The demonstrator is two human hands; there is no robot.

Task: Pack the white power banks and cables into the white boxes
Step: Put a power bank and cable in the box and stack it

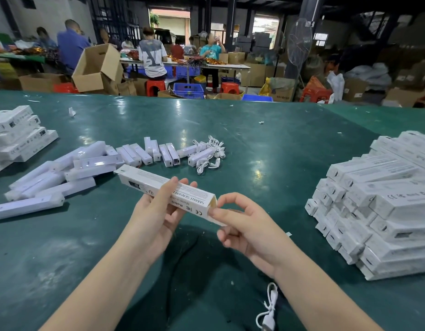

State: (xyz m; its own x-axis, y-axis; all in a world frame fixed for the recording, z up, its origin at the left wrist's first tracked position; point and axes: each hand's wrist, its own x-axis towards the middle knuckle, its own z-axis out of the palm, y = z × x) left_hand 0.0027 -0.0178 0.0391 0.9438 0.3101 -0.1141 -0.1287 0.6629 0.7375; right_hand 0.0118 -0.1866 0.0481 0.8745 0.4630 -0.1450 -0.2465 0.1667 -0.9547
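My left hand (159, 211) grips a long white box (144, 181) from below, holding it slanted above the green table (266, 149). My right hand (244, 225) pinches the box's open end flap at its near right end. Loose white power banks (63, 177) lie in a heap at the left, with shorter white pieces (156, 151) in a row behind. A tangle of white cables (210, 154) sits just right of them. One more white cable (269, 309) lies near the table's front edge by my right forearm.
A big stack of white boxes (378, 199) fills the right side of the table. Another stack of white boxes (15, 134) stands at the far left. Beyond the table's far edge, people sit at other tables among cardboard boxes (97, 68), red stools and blue crates.
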